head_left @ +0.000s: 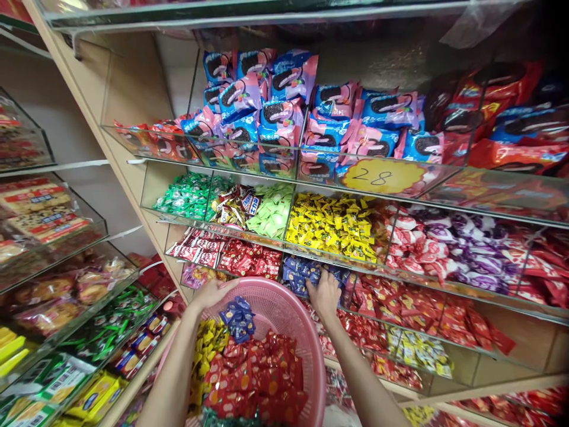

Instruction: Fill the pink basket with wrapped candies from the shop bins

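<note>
My left hand [214, 295] is closed around the rim of a pink plastic basket [306, 323], with the thumb lying along the top. Inside it are red-wrapped candies [262, 373], yellow-wrapped candies [207, 353] and a small heap of blue-wrapped candies [239, 319]. Dark green wrappers [229, 417] show at the bottom of the view. Beyond the basket, my right hand [326, 293] reaches into a shelf compartment of dark blue-wrapped candies [300, 274]. Its fingers are bent and apart, touching the wrappers; the fingertips are partly hidden.
Glass-fronted shelf compartments surround the hands, holding yellow candies [333, 225], light green candies [271, 210] and red packets [409, 302]. Cookie packs [240, 98] fill the shelf above, behind a yellow price tag [377, 175]. Another rack [53, 284] stands at the left.
</note>
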`<state>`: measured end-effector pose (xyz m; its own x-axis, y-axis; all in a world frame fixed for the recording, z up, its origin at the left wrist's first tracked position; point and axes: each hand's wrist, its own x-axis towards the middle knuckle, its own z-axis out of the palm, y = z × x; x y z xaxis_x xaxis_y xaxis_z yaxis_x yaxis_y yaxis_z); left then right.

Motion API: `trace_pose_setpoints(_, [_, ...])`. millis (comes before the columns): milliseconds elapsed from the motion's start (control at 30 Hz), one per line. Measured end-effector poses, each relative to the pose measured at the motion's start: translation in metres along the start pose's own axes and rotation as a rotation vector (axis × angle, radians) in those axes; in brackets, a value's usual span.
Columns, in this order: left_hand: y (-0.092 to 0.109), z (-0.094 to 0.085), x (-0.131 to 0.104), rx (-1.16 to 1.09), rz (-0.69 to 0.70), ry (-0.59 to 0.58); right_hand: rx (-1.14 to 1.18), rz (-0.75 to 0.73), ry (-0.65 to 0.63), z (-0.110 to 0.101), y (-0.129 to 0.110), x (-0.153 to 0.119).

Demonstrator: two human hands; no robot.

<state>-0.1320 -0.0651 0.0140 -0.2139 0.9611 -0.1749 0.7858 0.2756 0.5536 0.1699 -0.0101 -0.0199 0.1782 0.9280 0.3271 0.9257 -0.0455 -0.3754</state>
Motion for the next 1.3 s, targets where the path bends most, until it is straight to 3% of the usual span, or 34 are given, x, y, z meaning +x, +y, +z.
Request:
trace_pose_setpoints(200, [-0.001, -0.001, 0.000, 0.015, 0.007, -0.025, 0.199, -0.050, 0.086, -0.003, 0.008, -0.005])
trace_pose_setpoints(400, [0.004, -0.001, 0.000, 0.016, 0.018, -0.030, 0.580, -0.161, 0.143, -0.011, 0.008, -0.015])
trace_pose_setpoints(700, [-0.002, 0.003, 0.004, -0.007, 0.024, -0.026, 0.869, -0.183, 0.089, -0.019, -0.012, -0.033])
trace_pose_setpoints(967, [-0.002, 0.002, 0.000, -0.002, 0.019, -0.021, 1.026, -0.205, -0.070, -0.024, -0.031, -0.055])
trace_pose_setpoints(1300, [-0.007, 0.005, 0.002, -0.024, 0.053, -0.021, 1.078, -0.238, -0.129, -0.022, -0.041, -0.070])
